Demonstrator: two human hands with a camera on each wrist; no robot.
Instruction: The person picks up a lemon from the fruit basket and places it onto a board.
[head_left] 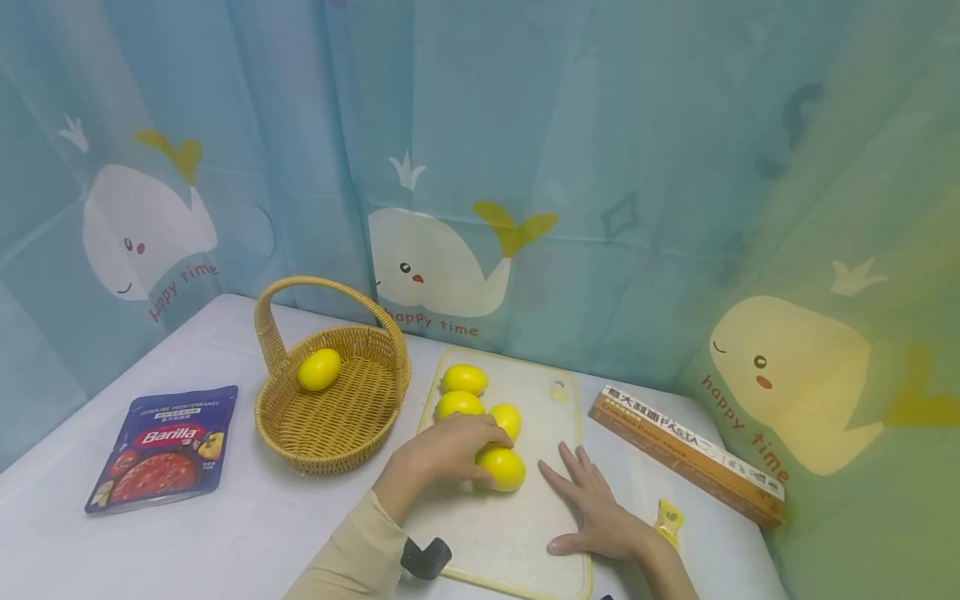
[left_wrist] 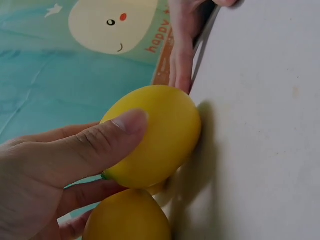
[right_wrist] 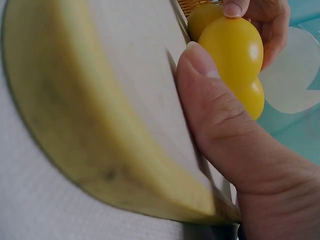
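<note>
My left hand (head_left: 453, 450) grips the nearest yellow lemon (head_left: 504, 469) on the pale cutting board (head_left: 502, 542). In the left wrist view the thumb lies across this lemon (left_wrist: 165, 135), with a second lemon (left_wrist: 127, 220) close beneath it. Farther up the board are more lemons, one (head_left: 465, 379) near the far edge, another (head_left: 459, 404) partly behind my left hand, and a third (head_left: 506, 421) behind the held one. My right hand (head_left: 600, 517) rests on the board's right side, fingers spread, holding nothing. Its thumb (right_wrist: 215, 100) shows large in the right wrist view.
A wicker basket (head_left: 281, 429) with an arched handle stands left of the board, one lemon (head_left: 319, 369) inside. Farther left lies a blue Barilla sauce pouch (head_left: 167, 450). Right of the board are a pasta box (head_left: 686, 454) and a small yellow packet (head_left: 669, 522). A curtain (head_left: 637, 208) hangs behind the table.
</note>
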